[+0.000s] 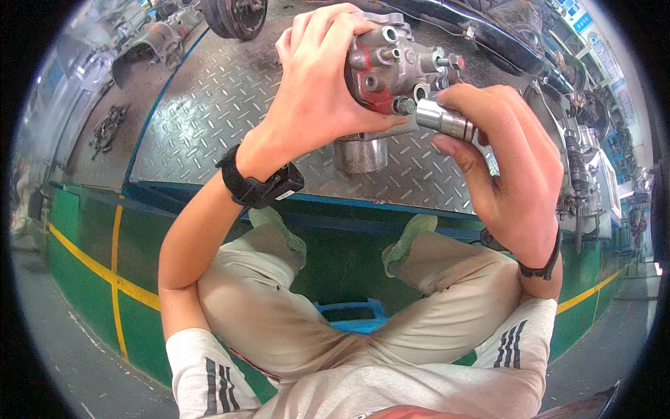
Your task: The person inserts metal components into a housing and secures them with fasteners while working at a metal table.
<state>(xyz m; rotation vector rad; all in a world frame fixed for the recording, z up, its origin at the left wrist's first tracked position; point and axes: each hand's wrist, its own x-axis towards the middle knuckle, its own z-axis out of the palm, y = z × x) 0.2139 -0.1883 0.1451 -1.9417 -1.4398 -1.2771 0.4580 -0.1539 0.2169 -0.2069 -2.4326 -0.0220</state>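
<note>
My left hand (317, 84) is wrapped round a grey cast-metal pump-like housing (401, 66) with red paint marks, holding it tilted above the bench. Several bolts and ports stick out of its face. Between the thumb and fingers of my right hand (513, 153) is a shiny chrome socket (445, 120), its open end close to the bolt (404, 105) at the housing's lower edge. Whether socket and bolt touch I cannot tell. Below the housing, a metal cylinder (361, 155) shows over the bench plate; whether it is joined to the housing is hidden.
The bench top is diamond-tread metal plate (202, 133) with a blue edge. At the left lies a small heap of dark metal parts (109, 128) near a large casing (150, 52). A round drum (234, 15) and a long black axle-like part (481, 35) sit at the back.
</note>
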